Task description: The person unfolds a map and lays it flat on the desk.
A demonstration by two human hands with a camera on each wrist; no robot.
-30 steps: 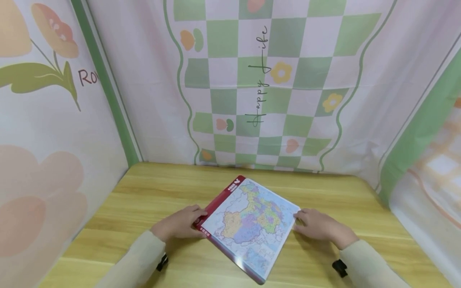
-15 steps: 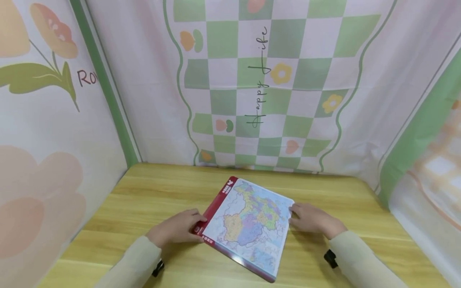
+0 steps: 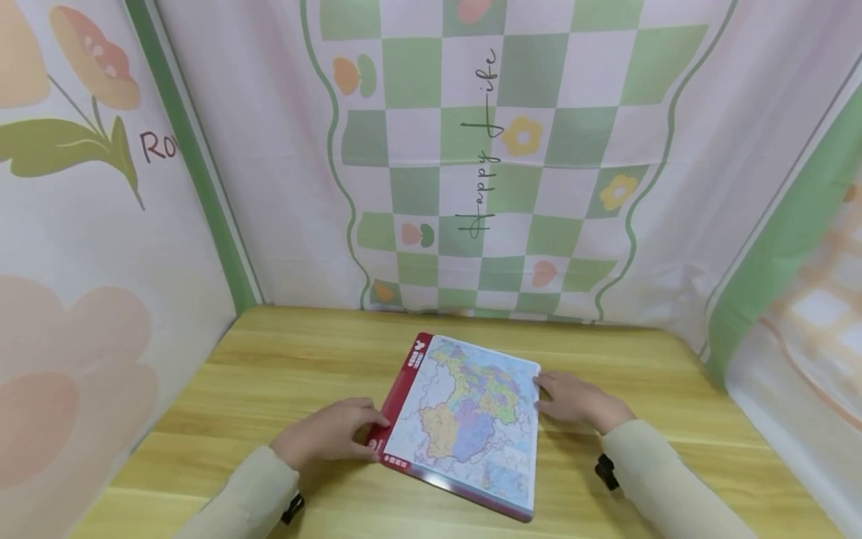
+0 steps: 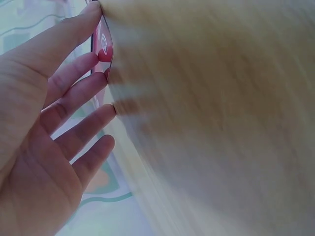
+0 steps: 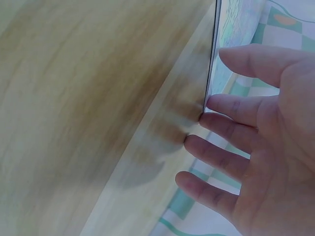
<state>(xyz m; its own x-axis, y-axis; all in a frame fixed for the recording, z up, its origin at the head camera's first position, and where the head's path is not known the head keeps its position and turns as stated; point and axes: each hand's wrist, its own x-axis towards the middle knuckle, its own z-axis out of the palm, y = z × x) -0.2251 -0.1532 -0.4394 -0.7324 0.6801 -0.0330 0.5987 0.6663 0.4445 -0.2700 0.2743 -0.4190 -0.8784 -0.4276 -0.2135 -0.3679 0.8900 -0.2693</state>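
A flat map board (image 3: 465, 419) with a red strip along its left side lies turned at an angle on the wooden table (image 3: 283, 344). At its near left corner, my left hand (image 3: 330, 433) holds the red strip between thumb and fingers. The left wrist view shows that corner, red with a white mark, between the thumb and the fingertips (image 4: 101, 56). My right hand (image 3: 579, 399) touches the board's right edge, fingers spread and fairly straight. From the right wrist, the board's thin edge (image 5: 212, 54) shows beside the thumb and index finger.
Behind the table hangs a green-and-white checked curtain (image 3: 471, 172), touching its back edge. Patterned cloth (image 3: 101, 239) closes off the left side, and a green-bordered cloth (image 3: 774, 262) stands on the right. A black wrist strap (image 3: 606, 471) shows under the right sleeve.
The map board has turned counterclockwise on the table. Its right edge has swung away and to the left with my right hand, while my left hand has come slightly nearer.
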